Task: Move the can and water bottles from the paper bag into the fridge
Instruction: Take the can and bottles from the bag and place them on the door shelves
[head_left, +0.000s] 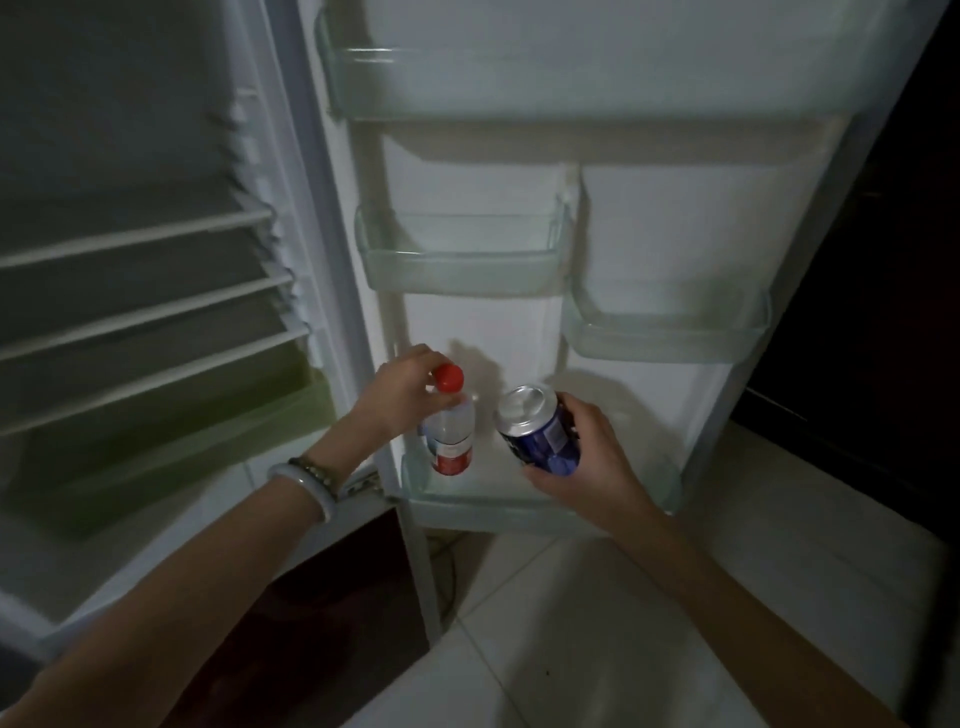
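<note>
A clear water bottle with a red cap and red label stands upright in the bottom door shelf of the open fridge. My left hand grips it around the neck, just below the cap. My right hand holds a blue can with a silver top, tilted, just above the same shelf and to the right of the bottle. The paper bag is out of view.
The fridge door carries a top shelf, a middle left shelf and a middle right shelf, all bare. The fridge body at the left has white wire shelves and a green drawer. White floor tiles lie below.
</note>
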